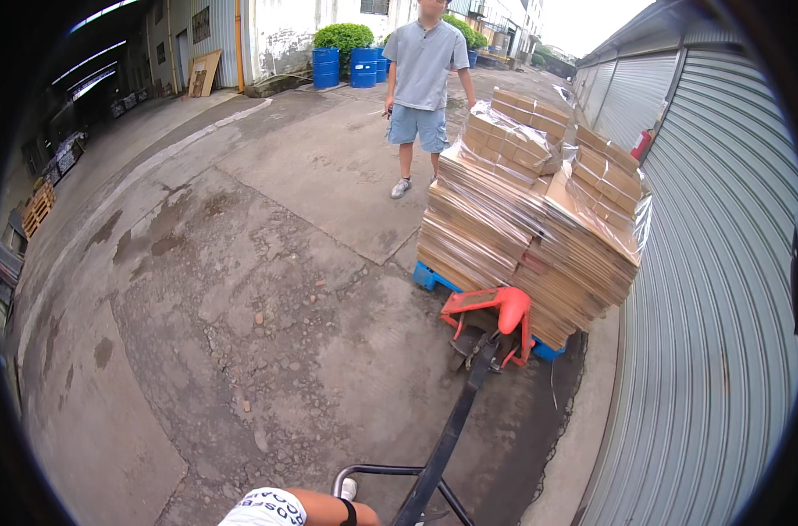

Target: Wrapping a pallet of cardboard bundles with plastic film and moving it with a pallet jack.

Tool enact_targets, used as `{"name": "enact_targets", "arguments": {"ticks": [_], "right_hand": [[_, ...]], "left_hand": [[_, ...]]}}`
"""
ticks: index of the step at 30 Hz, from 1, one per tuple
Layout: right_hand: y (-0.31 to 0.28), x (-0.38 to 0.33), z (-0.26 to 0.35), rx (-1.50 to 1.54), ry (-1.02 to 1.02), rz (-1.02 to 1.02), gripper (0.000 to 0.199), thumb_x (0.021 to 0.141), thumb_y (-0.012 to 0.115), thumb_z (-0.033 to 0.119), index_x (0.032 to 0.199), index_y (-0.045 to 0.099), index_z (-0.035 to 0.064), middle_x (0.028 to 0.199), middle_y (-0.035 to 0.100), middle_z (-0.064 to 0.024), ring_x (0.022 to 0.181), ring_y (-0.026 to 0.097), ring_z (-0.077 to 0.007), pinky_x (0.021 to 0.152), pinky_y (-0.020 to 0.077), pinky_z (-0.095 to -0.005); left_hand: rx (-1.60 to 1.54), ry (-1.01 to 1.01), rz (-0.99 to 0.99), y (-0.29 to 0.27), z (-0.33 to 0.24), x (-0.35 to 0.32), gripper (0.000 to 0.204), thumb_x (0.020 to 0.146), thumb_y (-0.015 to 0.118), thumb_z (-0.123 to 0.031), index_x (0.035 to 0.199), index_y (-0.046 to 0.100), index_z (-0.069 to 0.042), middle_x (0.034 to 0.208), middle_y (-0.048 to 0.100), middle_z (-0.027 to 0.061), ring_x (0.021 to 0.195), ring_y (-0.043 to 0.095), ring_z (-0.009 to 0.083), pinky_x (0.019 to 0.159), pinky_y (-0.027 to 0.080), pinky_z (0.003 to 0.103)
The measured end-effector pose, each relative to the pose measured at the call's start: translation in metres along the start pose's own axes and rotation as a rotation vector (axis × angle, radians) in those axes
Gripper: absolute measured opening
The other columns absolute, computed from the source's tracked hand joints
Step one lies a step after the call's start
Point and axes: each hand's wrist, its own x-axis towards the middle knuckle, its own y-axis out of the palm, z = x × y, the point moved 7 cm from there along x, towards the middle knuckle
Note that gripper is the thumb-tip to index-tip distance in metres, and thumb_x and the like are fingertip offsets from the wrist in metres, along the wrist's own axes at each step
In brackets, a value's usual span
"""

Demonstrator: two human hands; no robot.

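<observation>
At the lower edge of the view a forearm with a dark wristband, the left hand [351,508] at its end, reaches toward the black loop handle [390,478] of a pallet jack [487,320]; the hand itself is mostly cut off by the frame, so whether its grip is spread or pressed around the handle cannot be told, though it lies right at the loop's left bend. The right hand is not in view. From the handle the black tiller runs up and to the right to the jack's red pump head, which stands against a blue pallet [430,279]. That pallet carries tall stacks of flat cardboard [522,228] bound in clear film, with smaller bundles on top. The load sits on the concrete floor [241,289] close beside a grey corrugated shutter wall [715,289] along the floor's right edge. Beyond the load another person [421,88] in a grey shirt and blue shorts stands facing this way, just beside the stack's far left corner. Blue drums [351,66] stand far behind near a green shrub.
</observation>
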Motion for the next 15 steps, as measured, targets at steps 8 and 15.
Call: {"name": "enact_targets", "arguments": {"ticks": [8, 15], "right_hand": [[-0.151, -0.011, 0.110, -0.238, 0.681, 0.225, 0.061, 0.081, 0.060, 0.059, 0.072, 0.059, -0.0018, 0.054, 0.057, -0.0072, 0.051, 0.062, -0.0165, 0.051, 0.0501, -0.0294], [0.034, -0.017, -0.042, -0.347, 0.380, 0.054, 0.036, 0.079, 0.064, 0.030, 0.087, 0.062, -0.0057, 0.078, 0.064, -0.0241, 0.074, 0.064, -0.0385, 0.065, 0.0491, -0.0465]], "left_hand": [[0.101, 0.059, -0.382, -0.206, -0.107, -0.156, 0.043, 0.079, 0.064, -0.044, 0.090, 0.066, -0.003, 0.080, 0.067, 0.0165, 0.082, 0.065, 0.0341, 0.072, 0.049, 0.044], [0.047, 0.087, -0.397, -0.013, -0.042, -0.013, 0.039, 0.082, 0.060, -0.044, 0.097, 0.064, -0.008, 0.080, 0.066, 0.0156, 0.076, 0.065, 0.0307, 0.065, 0.050, 0.042]]}}
